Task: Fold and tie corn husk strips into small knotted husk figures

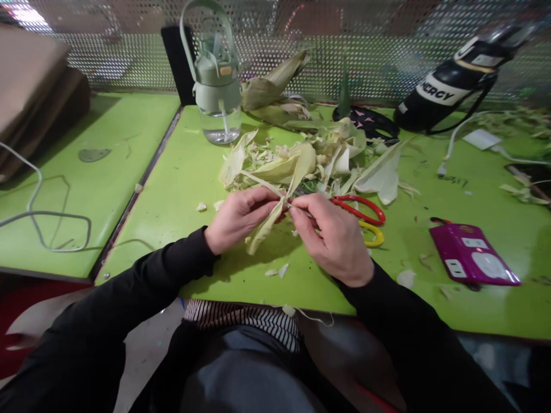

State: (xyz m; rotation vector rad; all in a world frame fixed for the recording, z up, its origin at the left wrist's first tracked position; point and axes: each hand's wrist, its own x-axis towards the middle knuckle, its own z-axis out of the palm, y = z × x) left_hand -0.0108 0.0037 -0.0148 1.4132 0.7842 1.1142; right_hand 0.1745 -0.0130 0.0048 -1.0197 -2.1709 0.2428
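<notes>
My left hand [239,218] and my right hand [333,236] meet above the near part of the green table [172,195]. Both pinch one pale corn husk strip [264,228]. It hangs down from my fingers towards the table, and its upper end reaches into the husk pile [301,163] just behind my hands. My left fingers are curled round the strip. My right thumb and forefinger are closed on its top end. Small husk scraps [278,271] lie under my hands.
Red-handled scissors [359,209] and a yellow-handled pair [373,234] lie right of my right hand. A magenta power bank [472,255] sits at right. A green-lidded water bottle [215,74] stands behind, a black bag [447,86] back right, white cable [47,215] at left.
</notes>
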